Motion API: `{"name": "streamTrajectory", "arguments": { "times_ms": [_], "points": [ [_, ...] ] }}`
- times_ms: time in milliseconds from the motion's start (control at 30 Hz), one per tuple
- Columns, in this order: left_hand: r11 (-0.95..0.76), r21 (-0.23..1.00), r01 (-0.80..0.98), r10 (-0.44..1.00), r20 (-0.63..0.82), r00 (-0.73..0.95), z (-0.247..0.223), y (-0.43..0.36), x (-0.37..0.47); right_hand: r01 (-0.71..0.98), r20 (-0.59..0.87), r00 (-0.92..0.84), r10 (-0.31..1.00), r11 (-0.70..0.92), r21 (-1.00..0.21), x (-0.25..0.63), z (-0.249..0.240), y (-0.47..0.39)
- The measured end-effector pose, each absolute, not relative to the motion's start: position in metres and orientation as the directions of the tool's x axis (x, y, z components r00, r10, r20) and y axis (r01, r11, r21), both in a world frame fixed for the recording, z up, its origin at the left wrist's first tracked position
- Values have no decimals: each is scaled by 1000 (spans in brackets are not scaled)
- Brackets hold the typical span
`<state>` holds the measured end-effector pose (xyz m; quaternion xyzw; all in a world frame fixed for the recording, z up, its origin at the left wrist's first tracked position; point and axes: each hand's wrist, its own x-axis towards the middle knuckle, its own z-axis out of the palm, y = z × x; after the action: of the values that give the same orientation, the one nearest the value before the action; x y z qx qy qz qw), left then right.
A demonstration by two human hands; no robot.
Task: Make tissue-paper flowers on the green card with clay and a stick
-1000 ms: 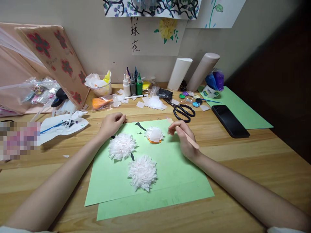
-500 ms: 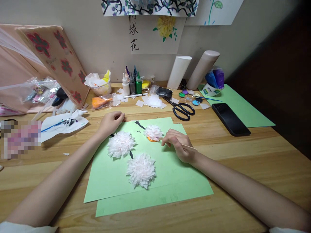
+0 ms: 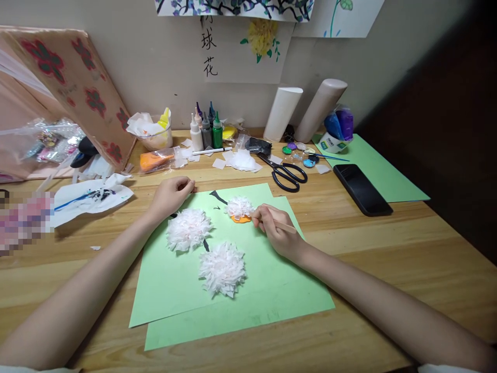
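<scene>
Pinched in my right hand is a thin wooden stick, its tip at the right edge of an orange patch. White paper tufts cover the upper part of that patch. Two larger white tufted flowers lie on the green sheet, one at the left and one lower down. Short black stem pieces show beside the flowers. My left hand rests with curled fingers at the sheet's upper left edge; whether it holds anything is hidden.
Black-handled scissors lie behind the sheet, near white paper squares and small paint pots. A phone lies at the right. Paint bottles, a cup of tissue and an orange packet stand or lie at the back.
The view has shifted slightly. My right hand has moved a little from the small flower's right side, and more of the orange patch shows. My left hand stays at the sheet's edge.
</scene>
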<state>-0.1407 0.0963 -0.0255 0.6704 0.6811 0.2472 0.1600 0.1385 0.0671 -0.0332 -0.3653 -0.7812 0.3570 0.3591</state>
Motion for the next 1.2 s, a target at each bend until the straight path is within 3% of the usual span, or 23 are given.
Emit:
{"name": "streamTrajectory", "arguments": {
  "times_ms": [300, 433, 633, 800, 1200],
  "points": [
    [-83, 534, 841, 991, 134, 13, -26, 96, -143, 254, 156, -393, 906, 270, -929, 135, -34, 69],
    [-72, 512, 856, 990, 139, 1, -27, 96, -142, 208, 355, -386, 852, 455, -866, 139, -35, 67],
    [-88, 522, 848, 990, 138, 18, -26, 97, -142, 138, 634, -468, 616, 759, -636, 143, -34, 62],
    [-83, 525, 847, 991, 135, 14, -24, 97, -142, 191, 619, -577, 533, 824, -533, 141, -36, 65],
    [-87, 533, 842, 991, 136, 17, -25, 96, -141, 267, 517, -570, 639, 739, -618, 139, -36, 68]
  ]
}}
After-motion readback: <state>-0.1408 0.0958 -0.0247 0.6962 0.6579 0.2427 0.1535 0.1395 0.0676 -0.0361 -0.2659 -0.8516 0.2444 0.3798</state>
